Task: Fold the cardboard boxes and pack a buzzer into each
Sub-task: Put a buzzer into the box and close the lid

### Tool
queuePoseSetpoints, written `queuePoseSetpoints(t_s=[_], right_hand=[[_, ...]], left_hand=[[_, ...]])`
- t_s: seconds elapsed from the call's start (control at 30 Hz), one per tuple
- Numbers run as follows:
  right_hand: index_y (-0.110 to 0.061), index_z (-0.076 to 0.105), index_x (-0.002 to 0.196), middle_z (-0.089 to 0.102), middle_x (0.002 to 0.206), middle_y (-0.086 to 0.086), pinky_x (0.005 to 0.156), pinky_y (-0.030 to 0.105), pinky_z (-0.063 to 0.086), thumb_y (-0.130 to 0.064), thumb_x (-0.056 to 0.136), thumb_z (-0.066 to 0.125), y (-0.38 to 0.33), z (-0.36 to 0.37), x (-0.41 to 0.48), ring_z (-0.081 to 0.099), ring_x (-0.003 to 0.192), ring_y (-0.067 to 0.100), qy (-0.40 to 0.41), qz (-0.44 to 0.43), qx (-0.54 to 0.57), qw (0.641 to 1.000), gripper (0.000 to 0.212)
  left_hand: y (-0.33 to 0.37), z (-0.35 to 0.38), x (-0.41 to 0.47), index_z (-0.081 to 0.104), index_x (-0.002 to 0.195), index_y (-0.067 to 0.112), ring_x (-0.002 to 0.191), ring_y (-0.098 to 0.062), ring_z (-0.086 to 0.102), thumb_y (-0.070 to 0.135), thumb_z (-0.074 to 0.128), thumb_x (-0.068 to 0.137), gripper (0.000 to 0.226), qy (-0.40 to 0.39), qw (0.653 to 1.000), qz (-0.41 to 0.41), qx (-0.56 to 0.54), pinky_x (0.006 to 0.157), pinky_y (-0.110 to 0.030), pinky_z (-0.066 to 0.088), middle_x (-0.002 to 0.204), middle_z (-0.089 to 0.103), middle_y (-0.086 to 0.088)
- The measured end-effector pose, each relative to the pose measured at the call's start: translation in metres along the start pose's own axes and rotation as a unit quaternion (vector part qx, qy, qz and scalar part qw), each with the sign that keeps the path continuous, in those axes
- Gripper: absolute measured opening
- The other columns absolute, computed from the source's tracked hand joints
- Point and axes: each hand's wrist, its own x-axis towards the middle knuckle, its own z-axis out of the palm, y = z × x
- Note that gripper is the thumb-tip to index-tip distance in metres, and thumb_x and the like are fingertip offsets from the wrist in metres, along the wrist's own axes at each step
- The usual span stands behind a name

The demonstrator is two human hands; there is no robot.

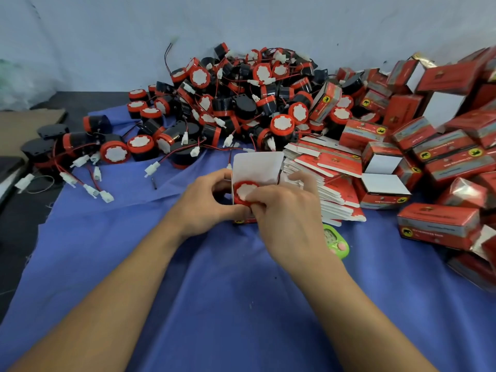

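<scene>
Tabletop [214,291] under a blue cloth carries everything, and I judge the task to be about in the middle. A heap of loose buzzers [241,103] fills the upper centre of the frame, with more scattered to the left; all of these wait for packing. At the right side lies a big pile of red assembled boxes [434,146], which I take as finished, though I cannot see inside. Just right of centre, a stack of flat boxes [330,183] is not yet folded. In the centre the left hand [212,194] grips one folded box [257,165] from its left side, its white flap standing up. The right hand [284,210] pinches a buzzer [244,191] that sits in the mouth of this box. I think closing the flap is left here. A small green gadget [336,238] lies just below the flat stack.
</scene>
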Motion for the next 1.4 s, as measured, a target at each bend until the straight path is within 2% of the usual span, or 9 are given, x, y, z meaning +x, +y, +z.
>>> queuePoseSetpoints(t_s=[0.17,0.33,0.43,0.6,0.73,0.87,1.07,1.23,1.4], right_hand=[[-0.03,0.078,0.076,0.075,0.069,-0.009,0.102,0.027,0.027,-0.006,0.078,0.061,0.009,0.007,0.001,0.059,0.075,0.016,0.006,0.004,0.064,0.998,0.03],[-0.031,0.078,0.111,0.073,0.098,-0.009,0.086,0.015,0.043,-0.004,0.089,0.049,0.022,-0.01,0.007,0.061,0.097,0.017,0.119,0.183,0.21,0.953,0.046],[-0.038,0.068,0.127,0.064,0.098,-0.014,0.064,0.005,0.04,0.007,0.089,0.039,0.041,-0.017,0.013,0.059,0.082,0.01,0.047,0.258,0.231,0.937,0.065],[-0.035,0.06,0.138,0.063,0.11,-0.013,0.067,0.007,0.043,0.009,0.092,0.038,0.053,-0.009,0.015,0.059,0.086,0.008,-0.104,0.205,0.237,0.944,0.067],[-0.027,0.051,0.148,0.077,0.108,-0.002,0.067,0.029,0.057,-0.015,0.1,0.054,0.054,-0.005,0.023,0.068,0.073,0.01,-0.061,0.304,0.451,0.837,0.049],[-0.021,0.06,0.14,0.079,0.102,0.0,0.077,0.027,0.047,-0.022,0.094,0.067,0.057,-0.007,0.022,0.062,0.082,0.008,-0.053,0.342,0.541,0.767,0.047],[-0.016,0.076,0.088,0.078,0.078,0.004,0.069,0.022,0.056,0.006,0.084,0.074,0.041,-0.03,0.016,0.074,0.075,0.015,0.09,0.241,0.529,0.809,0.022],[-0.038,0.072,0.077,0.07,0.064,-0.022,0.061,0.013,0.049,-0.011,0.083,0.079,0.013,-0.035,0.005,0.067,0.06,0.001,0.065,0.113,0.359,0.924,0.028],[-0.034,0.069,0.103,0.069,0.066,-0.017,0.066,0.022,0.051,-0.016,0.088,0.072,0.013,-0.027,0.005,0.065,0.064,0.007,0.066,0.132,0.274,0.95,0.023]], left_hand=[[0.002,0.009,-0.002,0.07,0.117,0.031,0.103,-0.015,0.074,0.026,0.081,0.077,0.042,0.036,0.999,0.014,0.013,0.093,-0.046,0.059,0.108,0.078,0.009],[0.004,0.012,0.002,0.076,0.108,0.029,0.1,-0.017,0.074,0.018,0.079,0.063,0.047,0.042,0.999,-0.018,-0.019,0.096,-0.049,0.058,0.103,0.079,0.007],[0.005,0.01,0.002,0.079,0.102,0.026,0.098,-0.028,0.075,0.009,0.076,0.056,0.049,0.038,0.996,-0.044,-0.061,0.09,-0.049,0.059,0.099,0.08,-0.001],[0.007,0.009,0.002,0.078,0.104,0.014,0.095,-0.03,0.075,0.004,0.075,0.053,0.052,0.025,0.994,-0.05,-0.091,0.086,-0.047,0.06,0.101,0.08,-0.012],[0.009,0.005,0.0,0.079,0.1,0.018,0.092,-0.026,0.076,0.003,0.076,0.055,0.048,0.007,0.996,-0.034,-0.082,0.079,-0.035,0.061,0.098,0.08,-0.008],[0.01,0.006,0.0,0.079,0.101,0.011,0.09,-0.025,0.076,0.002,0.074,0.052,0.05,0.012,0.995,-0.051,-0.082,0.078,-0.036,0.061,0.098,0.08,-0.01],[0.014,0.012,0.001,0.08,0.097,0.009,0.096,-0.029,0.076,0.008,0.074,0.05,0.048,0.032,0.992,-0.1,-0.073,0.091,-0.049,0.06,0.097,0.08,-0.009],[0.016,0.013,0.001,0.08,0.097,0.017,0.094,-0.022,0.076,0.01,0.073,0.052,0.046,0.029,0.992,-0.1,-0.075,0.083,-0.037,0.059,0.095,0.081,-0.002],[0.016,0.012,0.001,0.081,0.098,0.015,0.095,-0.024,0.075,-0.006,0.075,0.062,0.042,0.034,0.991,-0.106,-0.079,0.081,-0.033,0.057,0.096,0.081,-0.004]])
